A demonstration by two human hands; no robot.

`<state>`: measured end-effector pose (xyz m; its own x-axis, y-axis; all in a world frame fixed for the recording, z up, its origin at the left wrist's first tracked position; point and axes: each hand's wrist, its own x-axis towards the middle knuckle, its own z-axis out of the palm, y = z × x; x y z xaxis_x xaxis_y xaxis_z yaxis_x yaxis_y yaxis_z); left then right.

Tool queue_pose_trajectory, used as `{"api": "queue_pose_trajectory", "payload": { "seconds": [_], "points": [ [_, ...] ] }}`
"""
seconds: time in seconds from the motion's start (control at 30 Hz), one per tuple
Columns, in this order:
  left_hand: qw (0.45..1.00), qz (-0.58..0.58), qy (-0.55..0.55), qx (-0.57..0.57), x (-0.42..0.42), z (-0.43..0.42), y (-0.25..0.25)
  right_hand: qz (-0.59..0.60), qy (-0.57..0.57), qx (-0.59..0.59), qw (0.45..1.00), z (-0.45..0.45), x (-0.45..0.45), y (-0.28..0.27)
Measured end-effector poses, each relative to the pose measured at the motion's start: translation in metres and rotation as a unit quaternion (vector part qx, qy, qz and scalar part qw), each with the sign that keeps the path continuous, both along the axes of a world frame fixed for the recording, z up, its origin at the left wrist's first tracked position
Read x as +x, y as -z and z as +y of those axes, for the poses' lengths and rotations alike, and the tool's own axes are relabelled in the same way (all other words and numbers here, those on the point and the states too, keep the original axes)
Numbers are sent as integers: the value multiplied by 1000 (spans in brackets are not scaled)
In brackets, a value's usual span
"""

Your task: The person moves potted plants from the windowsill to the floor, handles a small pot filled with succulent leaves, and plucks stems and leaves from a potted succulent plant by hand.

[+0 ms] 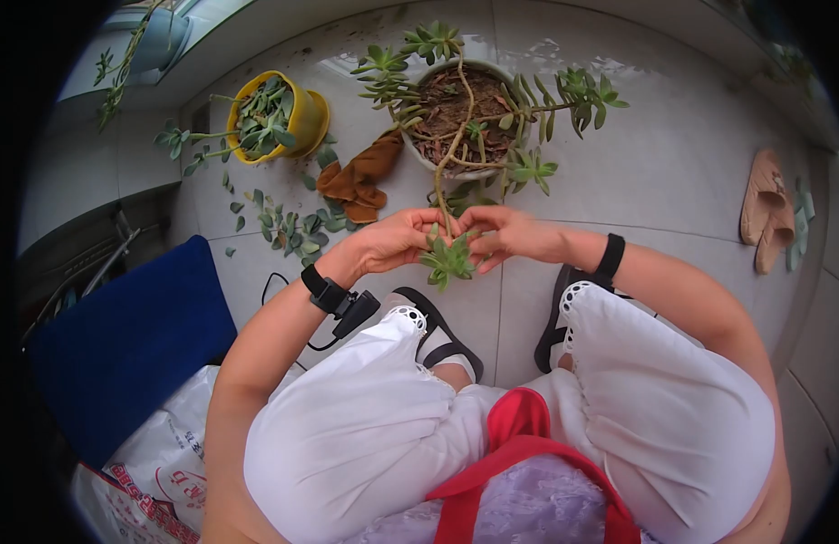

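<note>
A long bare succulent stem (465, 100) arches out of a round pot (419, 159) toward me and ends in a green leaf rosette (447, 260). My left hand (394, 241) pinches this stem just above the rosette, its fingers closed. From the other side my right hand (514, 234) has its thumb and fingers closed at the same spot, by the upper leaves. Exactly what each fingertip grips is partly hidden. More leafy shoots (582, 98) spread from the pot's rim, over brown soil (437, 113).
Left of the pot, a yellow pot (301, 122) holds another succulent. Brown gloves (363, 177) and loose leaves (297, 234) lie on the tiles. A blue board-like panel (134, 340) and plastic bags (165, 444) are at left; slippers (769, 213) at right.
</note>
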<state>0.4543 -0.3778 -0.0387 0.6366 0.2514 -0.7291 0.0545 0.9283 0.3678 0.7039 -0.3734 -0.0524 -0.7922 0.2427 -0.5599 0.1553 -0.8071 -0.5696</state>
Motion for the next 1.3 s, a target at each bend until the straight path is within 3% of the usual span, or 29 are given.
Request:
{"api": "queue_pose_trajectory", "payload": {
  "seconds": [0.2,0.3,0.5,0.6,0.97,1.3],
  "points": [
    [1000,10,-8,17,-2,-3,4,-14,-92,14,996,13,2,-2],
    [999,23,14,26,-2,-4,4,-36,-3,-6,999,5,-4,-10],
    [999,16,8,27,-2,-5,0,-109,36,32,993,1,-8,-2],
    [1000,1,9,7,-4,-4,-2,-33,-8,-74,997,16,-2,-12],
    [999,-22,21,29,-15,-13,8,8,-64,-1,998,16,-1,-19],
    [991,-113,-67,-29,-8,-31,18,41,-33,8,999,-1,3,-8]
  ]
}}
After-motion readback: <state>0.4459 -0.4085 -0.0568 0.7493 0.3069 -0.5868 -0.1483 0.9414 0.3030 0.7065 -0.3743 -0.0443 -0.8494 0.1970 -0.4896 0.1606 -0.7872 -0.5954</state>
